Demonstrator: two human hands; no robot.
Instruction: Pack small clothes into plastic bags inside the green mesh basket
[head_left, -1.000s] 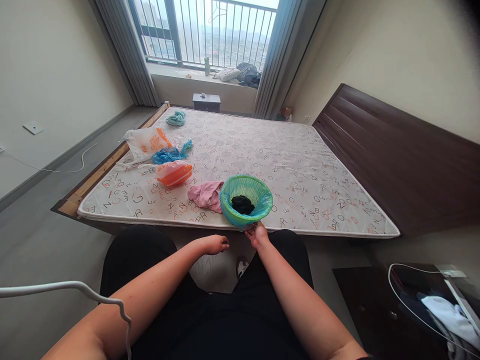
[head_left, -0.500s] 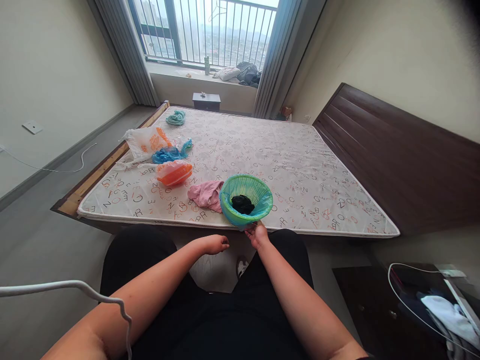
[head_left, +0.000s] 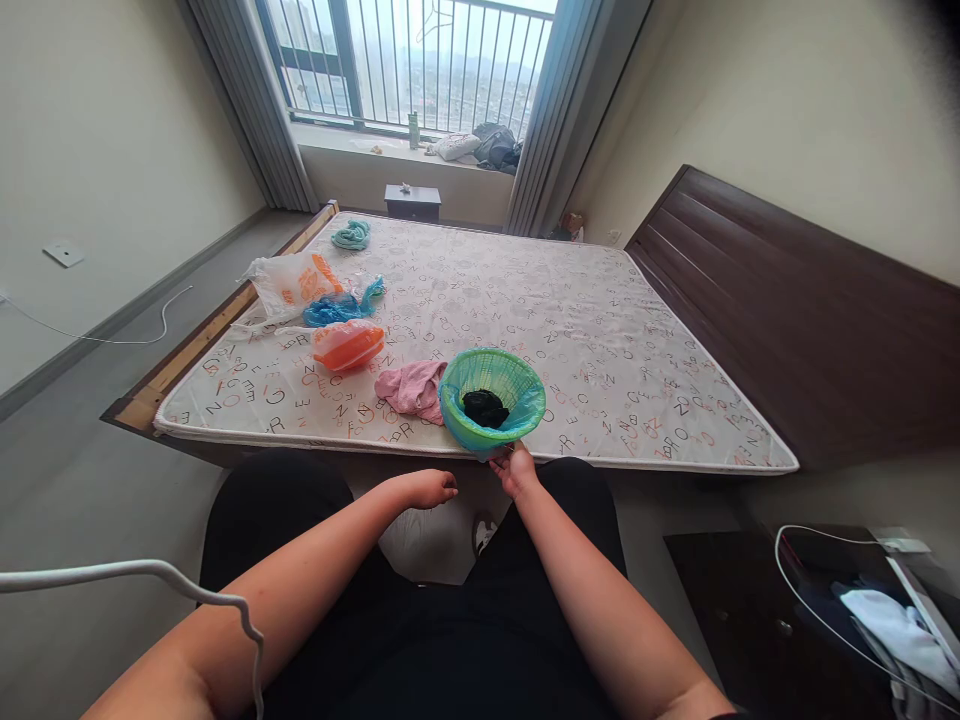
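At the near edge of the mattress, a green mesh basket point(head_left: 529, 385) lined with a thin blue plastic bag point(head_left: 465, 425) tips toward me. A dark crumpled item point(head_left: 485, 408) lies inside it; its kind is unclear. My right hand point(head_left: 515, 470) grips the basket's lower front side, fingers partly hidden beneath it. Between my knees hangs my left hand point(head_left: 433, 488), fingers curled in and nothing visible in them, apart from the basket. A pink cloth point(head_left: 412, 388) touches the basket's left side. Left of that cloth sits an orange-and-white plastic bag point(head_left: 349, 345).
The letter-patterned mattress point(head_left: 600, 350) spreads before me, bordered by a dark headboard point(head_left: 810, 310) at right. Further left lie a blue plastic bag point(head_left: 334, 308), a white bag with orange print point(head_left: 292, 285) and a teal coiled bundle point(head_left: 352, 235). A white cable point(head_left: 150, 570) crosses my left arm.
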